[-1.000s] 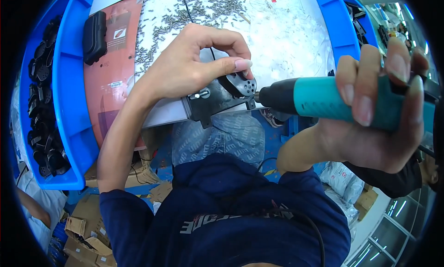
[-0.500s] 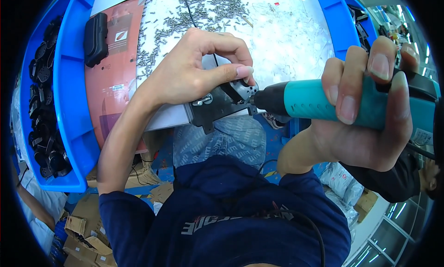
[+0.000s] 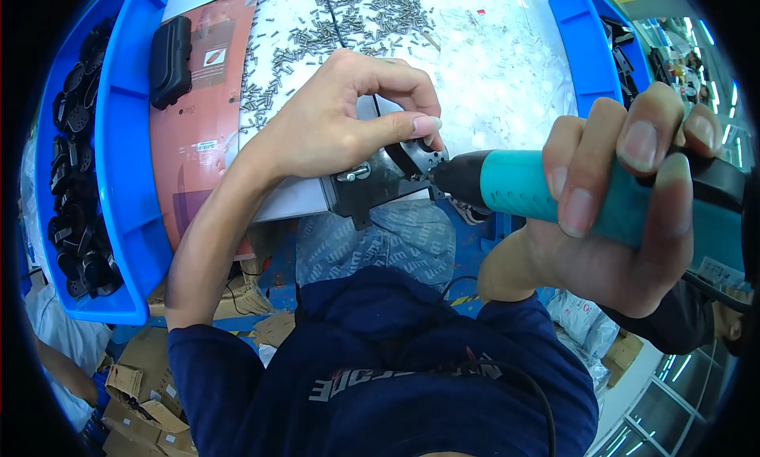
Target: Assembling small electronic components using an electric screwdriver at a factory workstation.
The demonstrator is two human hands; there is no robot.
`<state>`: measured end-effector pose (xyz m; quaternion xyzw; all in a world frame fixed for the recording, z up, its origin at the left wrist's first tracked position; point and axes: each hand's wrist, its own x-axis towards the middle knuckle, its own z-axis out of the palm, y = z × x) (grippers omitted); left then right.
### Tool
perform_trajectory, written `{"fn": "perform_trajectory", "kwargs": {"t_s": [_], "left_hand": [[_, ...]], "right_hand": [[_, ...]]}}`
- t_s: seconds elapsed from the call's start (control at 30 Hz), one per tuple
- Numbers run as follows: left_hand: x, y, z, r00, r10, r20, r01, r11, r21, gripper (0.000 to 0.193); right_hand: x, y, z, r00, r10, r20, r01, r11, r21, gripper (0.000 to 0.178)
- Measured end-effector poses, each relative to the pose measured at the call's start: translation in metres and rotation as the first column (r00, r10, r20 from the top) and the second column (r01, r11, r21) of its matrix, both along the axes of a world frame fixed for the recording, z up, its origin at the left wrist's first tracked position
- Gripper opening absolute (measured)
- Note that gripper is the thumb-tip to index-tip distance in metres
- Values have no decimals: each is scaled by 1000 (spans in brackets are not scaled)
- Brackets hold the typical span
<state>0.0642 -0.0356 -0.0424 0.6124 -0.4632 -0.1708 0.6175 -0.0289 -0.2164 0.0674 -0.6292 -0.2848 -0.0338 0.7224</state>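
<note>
My right hand [image 3: 613,196] is wrapped round a teal electric screwdriver [image 3: 514,181] lying nearly level. Its dark nose meets the right end of a small black part [image 3: 411,159] with holes in its rounded end. Thumb and forefinger of my left hand [image 3: 336,124] pinch that part from above. Beneath it, a flat black plate [image 3: 370,194] with a silver toggle-like fitting [image 3: 354,173] sits at the table's near edge. The screwdriver's tip and the exact contact spot are too small to make out.
Many small metal pins or screws [image 3: 356,21] lie scattered across the white tabletop [image 3: 499,77]. On the left, a blue bin [image 3: 119,180] holds black parts, beside a black case [image 3: 170,61] on reddish card. Another blue bin [image 3: 586,45] stands at the right. A thin cable [image 3: 332,13] crosses the pins.
The screwdriver's nose has tilted slightly, its rear end and my right hand sitting a little lower. My left hand keeps its pinch, and the view has shifted a little.
</note>
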Motion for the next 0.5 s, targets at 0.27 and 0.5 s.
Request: {"fn": "perform_trajectory", "kwargs": {"t_s": [0.27,0.5], "left_hand": [[-1,0,1,998,28,-57,-29,1000,-8,12],[-3,-1,4,998,41,38,-41,999,0,12]], "right_hand": [[5,14,-16,982,-133,138,129,991,39,20],[0,12,-20,981,-154,121,144,985,90,23]]}}
